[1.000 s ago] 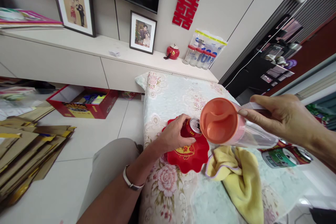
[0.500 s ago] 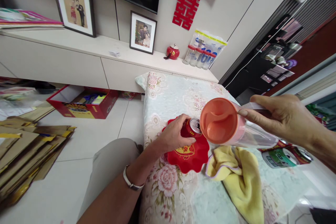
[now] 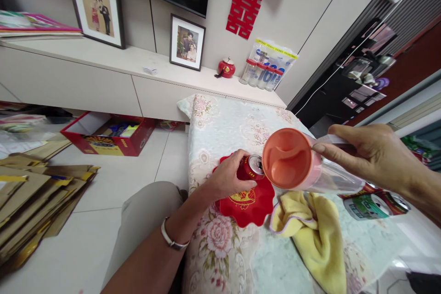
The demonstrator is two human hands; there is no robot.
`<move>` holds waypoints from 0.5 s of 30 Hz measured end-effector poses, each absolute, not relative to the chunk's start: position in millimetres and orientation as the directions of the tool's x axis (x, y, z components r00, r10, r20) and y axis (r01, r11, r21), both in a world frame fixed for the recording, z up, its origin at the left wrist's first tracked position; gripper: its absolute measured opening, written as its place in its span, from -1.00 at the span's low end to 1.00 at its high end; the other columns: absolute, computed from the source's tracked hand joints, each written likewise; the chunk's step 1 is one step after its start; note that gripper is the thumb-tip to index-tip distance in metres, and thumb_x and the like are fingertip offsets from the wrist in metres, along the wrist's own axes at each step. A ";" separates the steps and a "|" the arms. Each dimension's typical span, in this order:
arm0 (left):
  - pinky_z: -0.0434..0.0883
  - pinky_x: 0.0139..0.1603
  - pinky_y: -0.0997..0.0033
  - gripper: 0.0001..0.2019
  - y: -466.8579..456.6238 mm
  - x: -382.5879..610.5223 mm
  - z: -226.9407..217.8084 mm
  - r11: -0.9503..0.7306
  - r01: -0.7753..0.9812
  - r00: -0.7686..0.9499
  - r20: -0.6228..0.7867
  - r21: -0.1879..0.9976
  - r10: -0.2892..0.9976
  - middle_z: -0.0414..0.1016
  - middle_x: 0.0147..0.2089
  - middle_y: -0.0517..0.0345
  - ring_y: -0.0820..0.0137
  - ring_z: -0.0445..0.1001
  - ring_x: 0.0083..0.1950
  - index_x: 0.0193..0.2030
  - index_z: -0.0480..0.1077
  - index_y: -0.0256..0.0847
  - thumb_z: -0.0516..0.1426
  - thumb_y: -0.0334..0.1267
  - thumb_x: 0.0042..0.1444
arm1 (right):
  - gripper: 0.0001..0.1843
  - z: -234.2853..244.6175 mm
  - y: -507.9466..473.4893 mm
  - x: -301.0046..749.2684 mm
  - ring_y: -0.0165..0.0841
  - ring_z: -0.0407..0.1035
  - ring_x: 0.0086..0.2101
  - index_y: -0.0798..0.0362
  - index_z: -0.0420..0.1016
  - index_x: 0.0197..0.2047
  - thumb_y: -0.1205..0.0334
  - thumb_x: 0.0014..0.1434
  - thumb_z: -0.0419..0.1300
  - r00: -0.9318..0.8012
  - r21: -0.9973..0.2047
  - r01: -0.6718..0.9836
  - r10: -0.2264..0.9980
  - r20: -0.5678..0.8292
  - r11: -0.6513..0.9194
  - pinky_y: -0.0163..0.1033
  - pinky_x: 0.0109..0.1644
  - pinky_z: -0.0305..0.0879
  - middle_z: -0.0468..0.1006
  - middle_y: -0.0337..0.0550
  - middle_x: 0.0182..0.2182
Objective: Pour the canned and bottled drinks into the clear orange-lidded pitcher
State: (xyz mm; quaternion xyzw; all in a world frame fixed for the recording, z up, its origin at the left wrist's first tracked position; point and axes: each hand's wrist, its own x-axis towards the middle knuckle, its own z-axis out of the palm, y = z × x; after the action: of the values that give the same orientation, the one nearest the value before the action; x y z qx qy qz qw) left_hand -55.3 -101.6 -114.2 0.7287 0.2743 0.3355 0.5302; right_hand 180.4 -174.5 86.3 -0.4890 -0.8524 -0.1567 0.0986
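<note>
My left hand (image 3: 228,178) is wrapped around a red drink can (image 3: 254,170), whose opened top faces right. Beneath the hand and can lies a red scalloped plate (image 3: 255,211) with a gold print. My right hand (image 3: 374,151) grips the handle of a clear pitcher (image 3: 339,178) with an orange lid (image 3: 287,158). The pitcher is tipped on its side, its lid end close against the can's top. Whether liquid is flowing I cannot tell. A crumpled yellow cloth (image 3: 320,239) lies below the pitcher.
A green can (image 3: 367,206) and red cans stand at the right on the flowered tablecloth (image 3: 220,124). Behind is a low cabinet (image 3: 161,87) with framed photos, a small red jar (image 3: 226,69) and several glass jars. A red box (image 3: 117,144) and flattened cardboard (image 3: 41,202) are on the floor.
</note>
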 end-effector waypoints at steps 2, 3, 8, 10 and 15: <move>0.47 -0.02 0.24 -0.52 -101.6 -55.7 -114.0 -0.285 0.043 0.625 0.197 0.958 0.755 0.59 -0.06 0.14 0.22 0.56 -0.07 0.05 0.32 -0.10 0.31 -0.29 -0.02 | -0.39 86.6 -174.6 179.5 -0.55 -0.01 -0.73 0.01 0.32 -0.55 -0.19 0.43 0.10 -0.488 0.155 0.872 0.810 0.325 0.464 -0.36 -0.70 -0.03 0.08 -0.44 -0.72; 0.47 -0.02 0.24 -0.52 -101.6 -55.8 -113.9 -0.286 0.043 0.625 0.197 0.957 0.756 0.59 -0.06 0.14 0.22 0.56 -0.07 0.05 0.32 -0.10 0.32 -0.29 -0.02 | -0.40 86.7 -174.6 179.0 -0.55 -0.01 -0.73 0.01 0.32 -0.55 -0.19 0.42 0.11 -0.482 0.148 0.875 0.812 0.327 0.460 -0.36 -0.70 -0.03 0.08 -0.43 -0.72; 0.47 0.01 0.22 -0.53 -102.2 -56.3 -113.5 -0.289 0.045 0.623 0.199 0.956 0.756 0.60 -0.06 0.14 0.22 0.56 -0.07 0.05 0.32 -0.09 0.32 -0.29 -0.02 | -0.38 85.7 -175.0 180.4 -0.55 -0.01 -0.72 0.02 0.35 -0.55 -0.21 0.42 0.11 -0.466 0.129 0.884 0.824 0.322 0.449 -0.36 -0.69 -0.04 0.10 -0.42 -0.73; 0.47 0.02 0.21 -0.53 -102.3 -56.5 -113.4 -0.288 0.049 0.623 0.196 0.956 0.757 0.60 -0.07 0.15 0.22 0.56 -0.06 0.05 0.32 -0.09 0.32 -0.29 -0.02 | -0.39 83.2 -175.6 184.6 -0.55 -0.01 -0.72 0.03 0.37 -0.54 -0.22 0.41 0.12 -0.450 0.120 0.892 0.830 0.329 0.436 -0.35 -0.68 -0.04 0.09 -0.43 -0.72; 0.46 0.10 0.18 -0.52 -101.7 -56.9 -113.4 -0.294 0.057 0.621 0.196 0.954 0.759 0.59 -0.08 0.17 0.19 0.57 -0.01 0.04 0.32 -0.10 0.33 -0.30 -0.03 | -0.41 76.2 -178.9 195.5 -0.51 0.08 -0.68 0.04 0.43 -0.50 -0.23 0.39 0.14 -0.356 0.014 0.929 0.879 0.319 0.371 -0.33 -0.64 0.00 0.20 -0.37 -0.69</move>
State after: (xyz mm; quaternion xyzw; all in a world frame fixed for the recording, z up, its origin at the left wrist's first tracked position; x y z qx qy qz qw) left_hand -56.9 -101.7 -113.4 0.7315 0.2790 0.3344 0.5247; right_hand 195.5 -178.9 76.2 -0.5525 -0.8176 -0.0965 0.1298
